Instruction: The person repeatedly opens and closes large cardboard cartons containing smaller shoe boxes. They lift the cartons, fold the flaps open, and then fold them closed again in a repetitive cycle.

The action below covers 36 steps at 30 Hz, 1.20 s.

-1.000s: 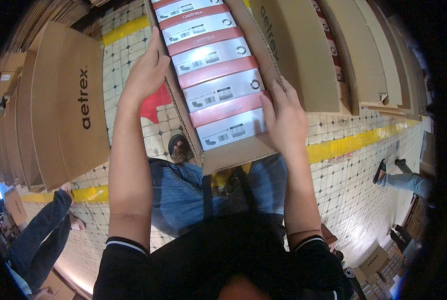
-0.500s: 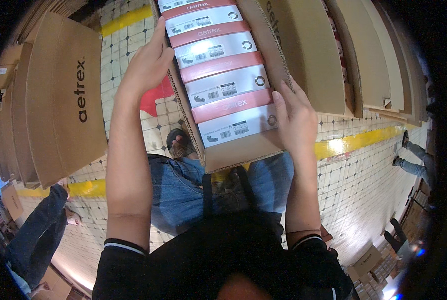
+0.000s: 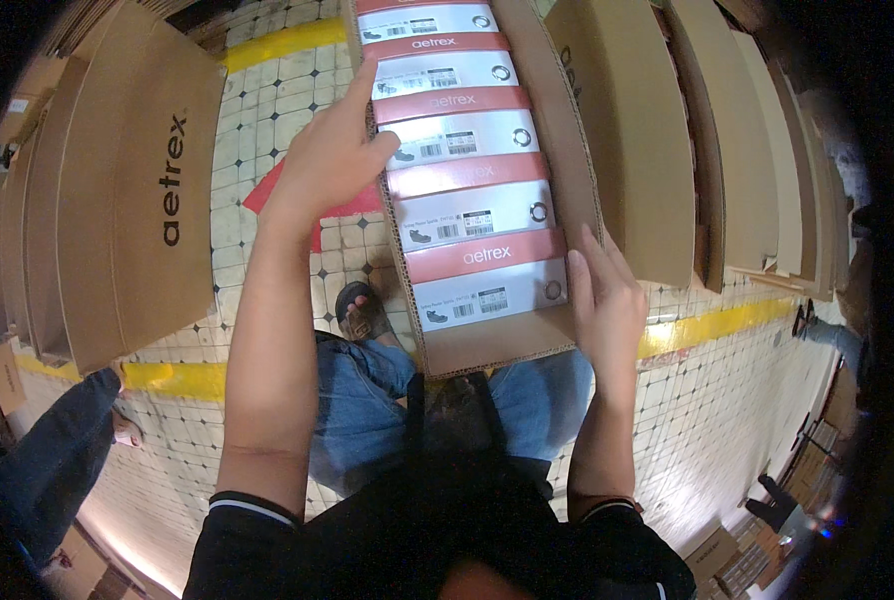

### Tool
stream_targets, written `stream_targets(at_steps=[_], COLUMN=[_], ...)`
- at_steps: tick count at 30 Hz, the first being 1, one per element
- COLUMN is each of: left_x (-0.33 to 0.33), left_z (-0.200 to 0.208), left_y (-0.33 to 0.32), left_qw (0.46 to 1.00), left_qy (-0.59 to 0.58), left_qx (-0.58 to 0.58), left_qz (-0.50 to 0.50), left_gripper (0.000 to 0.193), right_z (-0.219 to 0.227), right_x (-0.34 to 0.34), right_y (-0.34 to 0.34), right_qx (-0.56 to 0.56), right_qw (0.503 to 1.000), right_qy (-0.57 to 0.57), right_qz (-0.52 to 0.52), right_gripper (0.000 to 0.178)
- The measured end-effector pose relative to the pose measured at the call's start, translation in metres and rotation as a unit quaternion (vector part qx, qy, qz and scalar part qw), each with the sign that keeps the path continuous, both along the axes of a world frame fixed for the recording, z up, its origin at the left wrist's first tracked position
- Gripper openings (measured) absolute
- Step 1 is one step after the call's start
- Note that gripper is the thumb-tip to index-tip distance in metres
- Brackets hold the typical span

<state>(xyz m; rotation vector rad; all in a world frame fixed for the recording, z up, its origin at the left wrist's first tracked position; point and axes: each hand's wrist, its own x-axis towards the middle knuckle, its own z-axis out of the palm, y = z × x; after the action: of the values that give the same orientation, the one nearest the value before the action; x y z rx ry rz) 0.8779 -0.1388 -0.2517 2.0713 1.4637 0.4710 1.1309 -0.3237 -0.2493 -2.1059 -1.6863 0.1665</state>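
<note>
Left hand (image 3: 332, 160) lies flat on the carton's (image 3: 497, 345) left edge; right hand (image 3: 607, 305) presses its right wall, grip spread.

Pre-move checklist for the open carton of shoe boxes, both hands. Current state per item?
1. Left hand on the carton: ok, resting at its left wall, fingers over the edge onto a shoe box.
2. Right hand on the carton: ok, flat against the near right corner.
3. Shoe boxes seated: ok, one row, red and white ends facing up, none sticking out.
4. Carton support underneath: cannot tell, hidden; it sits above the knees.
5. Floor around the feet: not ok, a red sheet lies on the tiles by the sandalled foot.
6. Flaps: ok, open.
</note>
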Motion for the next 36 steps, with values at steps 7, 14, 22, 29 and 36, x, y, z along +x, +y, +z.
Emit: stream_targets(at_steps=[7,14,22,29,36], left_x=[-0.004,-0.003,0.001,0.005,0.006], left_z=[-0.003,-0.002,-0.003,0.006,0.005], left_y=[0.008,0.016,0.021,0.026,0.027], left_qw=[0.998,0.993,0.99,0.991,0.99], left_qy=[-0.026,-0.071,-0.099,-0.057,-0.046], left_qx=[0.002,-0.051,-0.042,-0.046,-0.034], left_qz=[0.065,0.084,0.094,0.115,0.125], left_gripper=[0.096,0.099,0.095,0.095,0.092], right_z=[0.003,0.003,-0.001,0.002,0.001], right_x=[-0.002,-0.002,0.001,0.001,0.0], right_y=[0.002,0.003,0.005,0.008,0.009], right_qx=[-0.01,-0.01,-0.008,-0.003,0.011], right_qw=[1.0,0.999,0.998,0.996,0.996], right_qy=[0.014,0.025,0.053,0.077,0.074], right_qz=[-0.003,-0.018,-0.036,-0.05,-0.052], right_gripper=[0.031,0.032,0.03,0.027,0.027])
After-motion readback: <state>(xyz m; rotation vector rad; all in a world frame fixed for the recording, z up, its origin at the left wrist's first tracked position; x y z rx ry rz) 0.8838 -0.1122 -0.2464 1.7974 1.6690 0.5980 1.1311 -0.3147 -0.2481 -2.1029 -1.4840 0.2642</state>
